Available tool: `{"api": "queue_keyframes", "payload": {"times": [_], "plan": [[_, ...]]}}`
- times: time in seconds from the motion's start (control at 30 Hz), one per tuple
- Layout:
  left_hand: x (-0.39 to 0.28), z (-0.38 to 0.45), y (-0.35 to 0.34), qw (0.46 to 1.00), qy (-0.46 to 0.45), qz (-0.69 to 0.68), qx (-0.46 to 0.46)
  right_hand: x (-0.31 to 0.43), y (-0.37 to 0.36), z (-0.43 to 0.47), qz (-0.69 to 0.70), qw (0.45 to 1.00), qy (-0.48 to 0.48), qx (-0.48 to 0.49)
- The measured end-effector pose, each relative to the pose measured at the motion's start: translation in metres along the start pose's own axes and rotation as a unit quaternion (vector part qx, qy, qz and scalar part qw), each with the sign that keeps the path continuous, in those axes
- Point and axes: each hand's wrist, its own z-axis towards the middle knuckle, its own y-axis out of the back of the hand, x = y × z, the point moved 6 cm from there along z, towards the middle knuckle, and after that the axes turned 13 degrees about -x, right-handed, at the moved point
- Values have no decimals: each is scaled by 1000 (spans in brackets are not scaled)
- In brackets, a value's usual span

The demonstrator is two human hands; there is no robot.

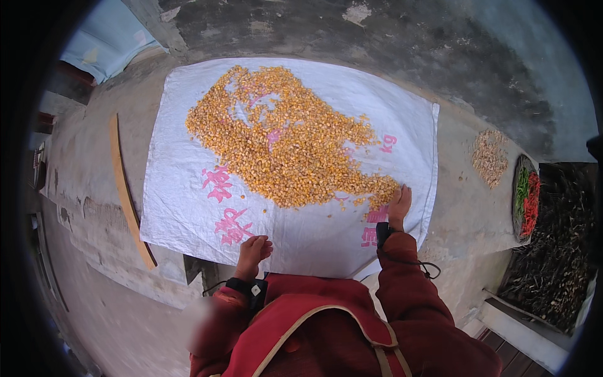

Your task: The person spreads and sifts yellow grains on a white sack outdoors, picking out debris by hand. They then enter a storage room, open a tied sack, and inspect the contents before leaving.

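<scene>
A spread of yellow corn kernels [301,155] lies on a white woven sack [179,188] printed with pink writing. Through gaps in the layer, bare sack shows near its far left part. My right hand [400,201] rests on the sack at the right end of the kernels, fingers extended and touching their edge. Over the front edge of the sack, my left hand [254,254] is loosely curled, apart from the corn, with nothing visible in it. Both wrists wear dark bands.
The sack covers part of a concrete ledge [457,202] against a stained wall [339,33]. To the left lies a wooden strip [123,188]. At the right are a small pale heap [490,158], a basket with green and red peppers [526,202], and dark dry plant matter [551,264].
</scene>
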Motion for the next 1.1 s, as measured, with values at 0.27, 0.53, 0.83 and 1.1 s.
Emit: {"api": "queue_keyframes", "payload": {"times": [0.27,0.53,0.83,1.1], "plan": [[12,3,32,994,-63,84,8,124,-60,-24,31,997,53,44],[11,4,45,997,-60,55,-5,272,-102,-53,245,945,48,212],[-4,3,55,999,8,-35,-24,159,-22,-26,122,982,120,80],[3,17,76,999,31,-30,-18,26,9,-63,-94,979,85,160]]}}
